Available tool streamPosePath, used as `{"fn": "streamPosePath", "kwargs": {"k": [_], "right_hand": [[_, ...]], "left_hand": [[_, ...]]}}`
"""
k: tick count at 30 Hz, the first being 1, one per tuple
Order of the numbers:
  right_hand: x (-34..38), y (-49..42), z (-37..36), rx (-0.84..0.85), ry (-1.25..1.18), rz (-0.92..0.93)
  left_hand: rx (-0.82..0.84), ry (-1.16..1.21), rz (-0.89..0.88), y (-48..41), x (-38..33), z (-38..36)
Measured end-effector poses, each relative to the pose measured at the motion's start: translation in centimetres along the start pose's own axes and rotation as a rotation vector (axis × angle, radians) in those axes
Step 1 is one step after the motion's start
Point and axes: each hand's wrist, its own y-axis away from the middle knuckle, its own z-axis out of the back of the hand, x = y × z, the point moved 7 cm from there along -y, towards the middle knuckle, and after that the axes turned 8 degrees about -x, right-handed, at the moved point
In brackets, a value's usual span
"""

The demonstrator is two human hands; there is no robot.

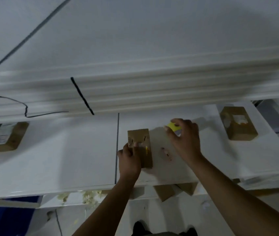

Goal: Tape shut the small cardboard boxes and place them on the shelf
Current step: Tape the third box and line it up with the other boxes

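Labelled box (4, 136): lies flat at the left edge of the frame on the white board (67, 150), well apart from the work. It looks closed, and it is probably parked there so it does not crowd the taping.

Blue bin (7, 217): lower left corner, under the board; its contents cannot be made out.

Left hand (129, 160): just left of centre, it grips the near left side of the middle box (140, 145). The fingers curl over its edge and the thumb lies on top. It seems to serve as a clamp, pinning the box to the board so a pull of tape will not drag it.

Middle box: centre of the frame, flat on the board with its long side running away from the person. This is the task's box in hand. A small yellow mark shows on its top; blur hides whether any tape is stuck down yet.

Tape roll (174, 126): yellow, right of centre and a little higher than the box, lifted clear of it.

Right hand (184, 140): pinches the roll between curled fingers and thumb. It is held off to the side, likely to draw out a strip towards the box.

Right box (237, 123): upper right of the board, apart from both hands, with a pale patch on top.

Loose cardboard (166, 191): below the board's near edge, partly hidden.
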Motion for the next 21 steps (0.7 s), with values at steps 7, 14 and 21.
{"fn": "streamPosePath", "kwargs": {"k": [7, 14, 21], "right_hand": [[-2.9, -6.4, -4.0, 0.579, 0.309, -0.090], [-2.0, -7.2, -4.7, 0.565, 0.177, -0.181], [-2.2, -7.0, -2.6, 0.488, 0.124, -0.253]], "left_hand": [[-0.095, -0.496, -0.117, -2.1, -1.0, 0.7], [0.031, -0.308, -0.569, -0.9, -6.5, -3.5], [0.369, -0.691, -0.610, -6.5, -9.4, -10.1]]}}
